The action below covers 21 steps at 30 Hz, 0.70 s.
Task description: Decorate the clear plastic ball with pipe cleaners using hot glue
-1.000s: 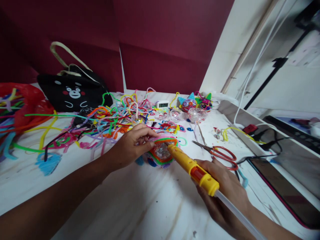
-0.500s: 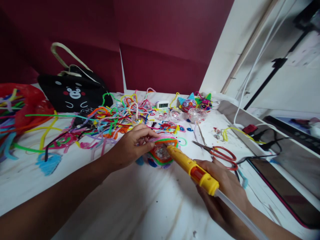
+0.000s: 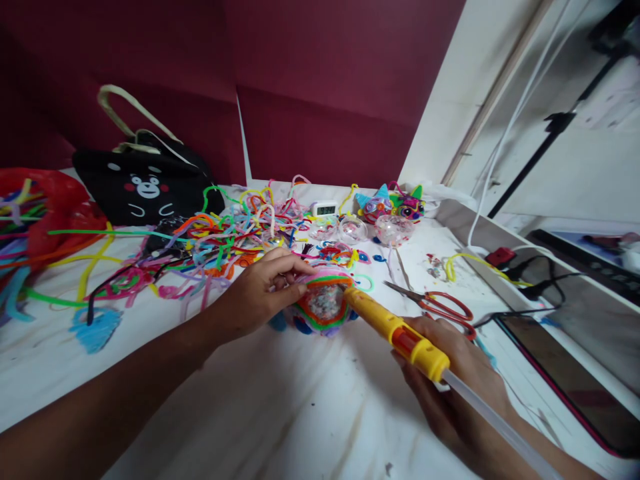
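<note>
Ball (image 3: 326,303): left hand (image 3: 265,287) pinching edge | glue gun (image 3: 390,328): right hand (image 3: 463,357) gripping, scissors (image 3: 419,298) near | tabletop (image 3: 280,407) spreading nearside

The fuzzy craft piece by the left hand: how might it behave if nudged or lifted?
The fuzzy craft piece might roll or rock if nudged, since its outline looks rounded. It probably won't feel slippery: fuzzy coloured strands ring its middle. Its shiny, clear-looking centre may be more delicate.

Single head-worn camera, facing forward and down, close above the hands (image 3: 265,287), white tabletop (image 3: 250,413) around.
</note>
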{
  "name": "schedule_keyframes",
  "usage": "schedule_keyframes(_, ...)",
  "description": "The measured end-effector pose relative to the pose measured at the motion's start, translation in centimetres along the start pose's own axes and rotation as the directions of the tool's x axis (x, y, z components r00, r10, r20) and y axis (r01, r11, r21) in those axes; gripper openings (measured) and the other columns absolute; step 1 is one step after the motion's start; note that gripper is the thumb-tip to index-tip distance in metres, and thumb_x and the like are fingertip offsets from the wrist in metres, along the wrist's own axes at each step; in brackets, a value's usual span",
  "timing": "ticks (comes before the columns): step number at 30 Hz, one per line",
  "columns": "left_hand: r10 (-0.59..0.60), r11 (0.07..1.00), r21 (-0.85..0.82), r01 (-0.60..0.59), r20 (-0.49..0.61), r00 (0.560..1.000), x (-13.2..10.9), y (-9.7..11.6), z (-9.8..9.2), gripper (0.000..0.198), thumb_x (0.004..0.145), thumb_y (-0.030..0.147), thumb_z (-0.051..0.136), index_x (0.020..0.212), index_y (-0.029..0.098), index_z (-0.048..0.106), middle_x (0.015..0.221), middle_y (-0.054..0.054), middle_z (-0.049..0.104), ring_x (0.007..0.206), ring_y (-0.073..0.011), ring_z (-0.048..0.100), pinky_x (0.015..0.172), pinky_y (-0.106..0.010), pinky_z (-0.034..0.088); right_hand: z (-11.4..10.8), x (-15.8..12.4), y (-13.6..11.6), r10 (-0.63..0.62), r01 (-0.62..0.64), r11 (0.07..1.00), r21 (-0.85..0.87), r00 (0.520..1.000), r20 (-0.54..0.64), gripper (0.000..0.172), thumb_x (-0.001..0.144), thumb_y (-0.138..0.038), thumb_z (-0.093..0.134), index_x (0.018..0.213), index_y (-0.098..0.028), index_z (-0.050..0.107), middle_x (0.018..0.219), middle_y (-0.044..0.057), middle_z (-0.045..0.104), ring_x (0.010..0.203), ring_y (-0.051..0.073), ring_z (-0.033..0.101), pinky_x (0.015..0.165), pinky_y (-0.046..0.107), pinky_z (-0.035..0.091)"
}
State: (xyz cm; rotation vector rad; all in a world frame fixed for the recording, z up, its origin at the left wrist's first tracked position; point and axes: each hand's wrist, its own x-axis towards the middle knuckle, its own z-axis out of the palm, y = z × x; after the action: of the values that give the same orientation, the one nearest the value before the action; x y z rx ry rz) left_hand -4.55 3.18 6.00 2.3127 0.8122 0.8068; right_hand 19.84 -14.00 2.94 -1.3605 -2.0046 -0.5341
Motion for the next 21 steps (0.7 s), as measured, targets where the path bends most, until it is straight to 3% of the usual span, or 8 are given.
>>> schedule_keyframes(5, -0.004, 1.000, -0.005, 0.004, -0.003, 1.000, 0.00, 0.01, -0.04, 0.021, 0.086, 0.035, 0.060, 0.102, 0.025, 0.070, 0.095, -0.002, 0.059, 0.080, -0.0146, 0.053, 0.069, -0.026, 0.045, -0.20, 0.08, -0.15, 0.032, -0.032, 0.999, 0.027, 0.999, 0.000, 0.031, 0.091, -0.021, 0.049, 0.122, -0.017, 0.047, 0.095, 0.008, 0.070, 0.070, 0.020, 0.067, 0.057, 0.031, 0.051)
schedule_keyframes(16, -0.011, 1.000, -0.009, 0.011, -0.008, 1.000, 0.00, 0.07, 0.02, 0.021, 0.086, 0.033, 0.061, 0.102, 0.023, 0.071, 0.096, -0.003, 0.059, 0.080, -0.0143, 0.052, 0.072, -0.026, 0.045, -0.29, -0.09, -0.11, 0.052, -0.052, 0.999, -0.007, 0.998, -0.028, 0.031, 0.092, -0.020, 0.049, 0.123, -0.017, 0.047, 0.098, 0.009, 0.068, 0.073, 0.020, 0.067, 0.063, 0.033, 0.054)
schedule_keyframes(21, -0.008, 1.000, -0.006, 0.008, -0.005, 1.000, 0.01, 0.03, 0.04, 0.022, 0.086, 0.034, 0.061, 0.102, 0.022, 0.070, 0.096, -0.003, 0.058, 0.083, -0.0154, 0.053, 0.075, -0.028, 0.046, -0.32, 0.08, -0.08, 0.081, -0.081, 0.997, 0.006, 0.996, -0.025, 0.031, 0.091, -0.021, 0.052, 0.121, -0.019, 0.048, 0.094, 0.007, 0.068, 0.067, 0.019, 0.065, 0.056, 0.031, 0.053)
